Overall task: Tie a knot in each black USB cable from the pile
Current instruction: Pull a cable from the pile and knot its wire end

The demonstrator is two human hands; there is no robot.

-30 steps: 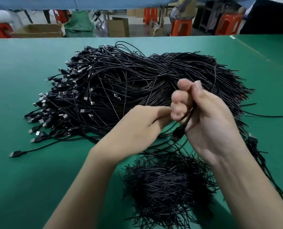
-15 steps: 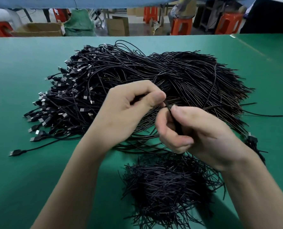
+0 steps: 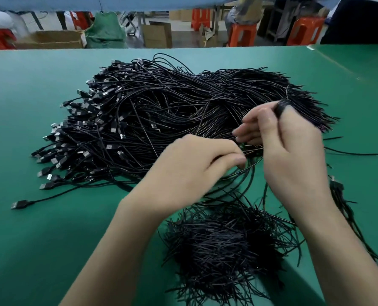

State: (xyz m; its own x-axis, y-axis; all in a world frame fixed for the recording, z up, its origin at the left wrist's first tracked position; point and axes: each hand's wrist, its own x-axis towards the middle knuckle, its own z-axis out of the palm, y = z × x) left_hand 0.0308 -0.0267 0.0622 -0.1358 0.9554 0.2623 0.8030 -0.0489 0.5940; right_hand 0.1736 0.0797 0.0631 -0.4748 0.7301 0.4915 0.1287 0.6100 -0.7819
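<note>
Pile of black USB cables (image 3: 161, 111) fills the middle of the frame on the green desk (image 3: 29, 250), with the plugs fanned toward the left. Just below centre, the left hand (image 3: 190, 171) pinches one cable (image 3: 252, 173) between curled fingers. The right hand (image 3: 294, 155), right of centre, grips a blurred black cable end at its thumb tip. A smaller black heap (image 3: 223, 246) lies at lower centre.

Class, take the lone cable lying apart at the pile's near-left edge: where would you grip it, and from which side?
Probably pinch its plug, coming from the left over bare table: the plug lies flat and clear of others, while its cord runs right into the pile.
</note>
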